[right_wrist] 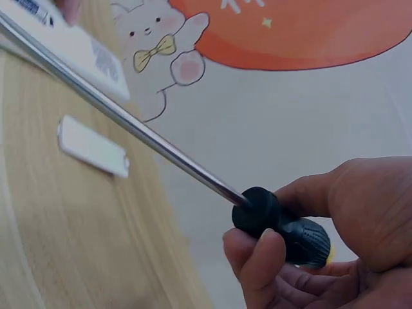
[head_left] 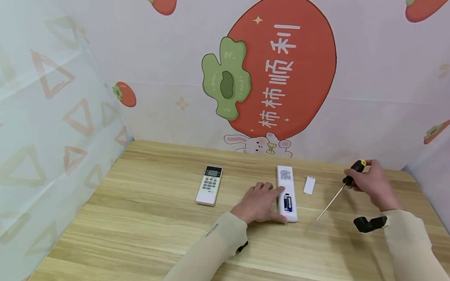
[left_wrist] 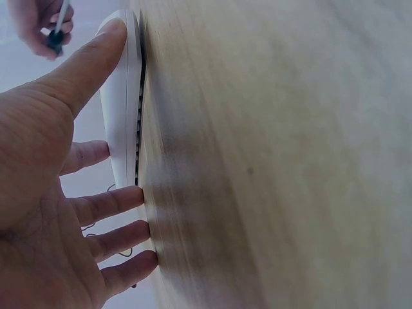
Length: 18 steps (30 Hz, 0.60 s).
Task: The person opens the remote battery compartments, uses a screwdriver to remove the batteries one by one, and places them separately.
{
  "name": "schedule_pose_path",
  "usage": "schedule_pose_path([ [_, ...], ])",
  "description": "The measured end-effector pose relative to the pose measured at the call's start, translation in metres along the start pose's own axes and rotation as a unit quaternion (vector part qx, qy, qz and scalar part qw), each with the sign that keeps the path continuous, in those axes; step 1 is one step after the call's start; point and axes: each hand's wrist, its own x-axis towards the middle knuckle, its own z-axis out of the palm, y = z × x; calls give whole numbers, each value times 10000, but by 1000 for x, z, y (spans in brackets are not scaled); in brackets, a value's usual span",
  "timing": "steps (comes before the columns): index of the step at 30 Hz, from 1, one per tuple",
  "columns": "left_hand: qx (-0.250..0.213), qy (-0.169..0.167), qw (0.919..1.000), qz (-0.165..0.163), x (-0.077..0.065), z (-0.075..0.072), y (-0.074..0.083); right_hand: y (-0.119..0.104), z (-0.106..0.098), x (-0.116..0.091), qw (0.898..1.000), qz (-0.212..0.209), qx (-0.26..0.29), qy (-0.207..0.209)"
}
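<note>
A white remote control (head_left: 286,177) lies face down on the table, its battery bay uncovered with batteries (head_left: 288,203) inside. My left hand (head_left: 257,202) rests beside it with fingers spread. In the left wrist view, the straight thumb (left_wrist: 96,64) presses on one end of the remote and the index finger touches its side, while the other fingertips meet the tabletop. My right hand (head_left: 374,185) grips a screwdriver by its black and yellow handle (right_wrist: 283,225). The metal shaft (right_wrist: 148,135) slants down and left, its tip to the right of the remote.
A small white battery cover (head_left: 309,185) lies between the remote and the screwdriver. Left of my left hand, a second remote control (head_left: 209,185) lies face up with its screen and buttons showing. Patterned cloth walls (head_left: 162,117) bound the wooden table (head_left: 133,222) at the back and sides.
</note>
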Motion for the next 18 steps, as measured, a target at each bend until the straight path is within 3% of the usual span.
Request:
schedule_pose_path([
  [8, -25, 4, 10000, -1, -1, -1, 1, -18, 3, -2, 9951, -229, 843, 461],
  [18, -16, -8, 10000, -16, -1, -2, 1, -30, 7, -7, 9911, -545, 929, 781],
])
